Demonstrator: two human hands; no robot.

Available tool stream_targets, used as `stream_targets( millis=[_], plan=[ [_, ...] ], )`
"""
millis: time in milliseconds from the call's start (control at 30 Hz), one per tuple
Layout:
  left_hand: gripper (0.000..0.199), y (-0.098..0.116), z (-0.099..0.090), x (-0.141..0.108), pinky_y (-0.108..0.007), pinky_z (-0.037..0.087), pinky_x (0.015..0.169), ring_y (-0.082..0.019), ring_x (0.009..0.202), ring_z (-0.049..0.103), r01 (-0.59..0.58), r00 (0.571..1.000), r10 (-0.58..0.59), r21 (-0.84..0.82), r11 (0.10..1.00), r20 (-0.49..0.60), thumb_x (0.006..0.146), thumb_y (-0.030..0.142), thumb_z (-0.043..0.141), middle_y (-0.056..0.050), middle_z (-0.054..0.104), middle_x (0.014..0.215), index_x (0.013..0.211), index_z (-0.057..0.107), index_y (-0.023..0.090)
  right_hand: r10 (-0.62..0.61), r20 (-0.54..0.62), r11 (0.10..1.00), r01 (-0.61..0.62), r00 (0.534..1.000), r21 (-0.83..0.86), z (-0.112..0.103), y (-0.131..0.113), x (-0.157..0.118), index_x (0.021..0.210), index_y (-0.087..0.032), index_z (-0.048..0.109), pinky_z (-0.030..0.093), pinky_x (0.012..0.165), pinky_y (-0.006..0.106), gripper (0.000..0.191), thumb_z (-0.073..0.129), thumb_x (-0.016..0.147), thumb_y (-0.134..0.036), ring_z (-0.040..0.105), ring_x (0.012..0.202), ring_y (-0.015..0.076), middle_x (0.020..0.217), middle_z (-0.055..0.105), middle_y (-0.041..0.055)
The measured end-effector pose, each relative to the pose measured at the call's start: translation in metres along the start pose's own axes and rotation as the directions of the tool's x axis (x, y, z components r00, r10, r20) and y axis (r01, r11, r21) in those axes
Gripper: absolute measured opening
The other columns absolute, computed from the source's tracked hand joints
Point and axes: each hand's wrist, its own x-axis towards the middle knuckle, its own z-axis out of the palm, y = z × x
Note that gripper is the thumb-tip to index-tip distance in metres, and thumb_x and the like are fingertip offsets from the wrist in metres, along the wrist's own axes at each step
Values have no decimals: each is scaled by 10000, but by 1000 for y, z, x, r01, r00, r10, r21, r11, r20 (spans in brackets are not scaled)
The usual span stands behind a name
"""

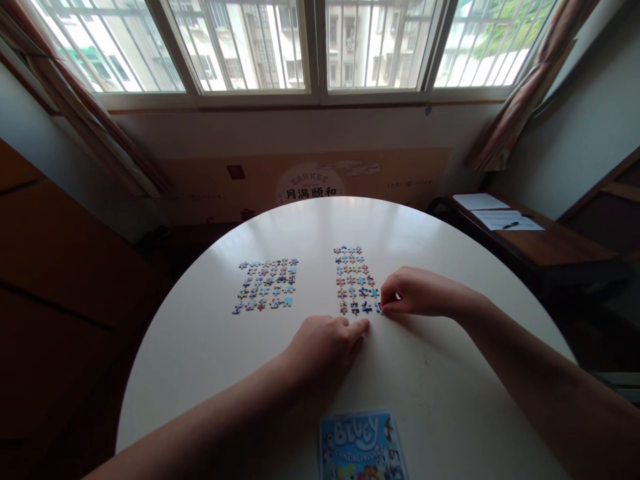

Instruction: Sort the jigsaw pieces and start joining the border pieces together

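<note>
My right hand (409,291) pinches a small jigsaw puzzle piece (379,307) at the lower right end of the right-hand block of pieces. Its thumb and index finger meet at the tabletop and partly cover that piece. My left hand (327,339) lies just below the block's bottom row, index finger stretched out and the others loosely curled, nothing visible in it. The right block of puzzle pieces (353,291) stands in short rows, pieces lying close together but separate. Further left, a second block of puzzle pieces (263,289) is laid out in similar rows.
A blue "Bluey" picture box or booklet (363,445) lies at the near edge of the view on the round white table (200,373). To the right, a dark wooden side table (565,248) carries papers (505,220) and a pen (511,225). Barred windows (250,47) and curtains stand behind.
</note>
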Motion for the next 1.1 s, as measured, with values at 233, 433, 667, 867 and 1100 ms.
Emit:
stream_targets(
  millis=[233, 433, 667, 867, 1100],
  plan=[
    [287, -6, -6, 0, -271, 403, 527, -186, 616, 658, -89, 996, 90, -45, 995, 21, 949, 255, 491, -19, 716, 759, 1176, 666, 243, -7, -244, 999, -1, 970, -33, -21, 14, -12, 769, -191, 739, 371, 580, 266, 318, 641, 921, -453, 548, 589, 127, 659, 677, 12],
    [203, -9, -11, -2, -268, 345, 514, -156, 582, 617, -227, 973, 230, -73, 971, 32, 942, 244, 500, 17, 686, 732, 1052, 670, 255, 79, -549, 995, -97, 832, -4, 4, 51, 2, 589, -197, 623, 333, 563, 299, 493, 525, 964, -503, 461, 532, 139, 555, 576, 11],
    [319, -8, -21, -5, -284, 269, 491, -126, 554, 553, -318, 943, 327, -130, 939, 63, 891, 428, 651, 15, 642, 667, 698, 554, 194, 208, -630, 977, -190, 748, 96, 32, 79, 22, 691, -193, 713, 367, 575, 296, 496, 458, 972, -511, 548, 541, 167, 557, 640, 26],
    [423, -6, -22, -5, -274, 259, 484, -111, 519, 483, -339, 920, 369, -203, 919, 136, 751, 487, 786, 33, 601, 599, 606, 520, 192, 253, -644, 966, -230, 722, 122, 32, 80, 23, 671, -196, 715, 369, 579, 292, 510, 455, 951, -535, 546, 520, 167, 528, 628, 19],
    [380, -1, -26, -8, -274, 256, 493, -115, 532, 493, -323, 922, 353, -189, 927, 159, 792, 480, 757, 24, 621, 617, 630, 564, 196, 290, -638, 949, -300, 713, 96, 34, 75, 23, 656, -206, 690, 381, 615, 286, 532, 392, 969, -518, 609, 589, 182, 605, 684, 37]
  ],
)
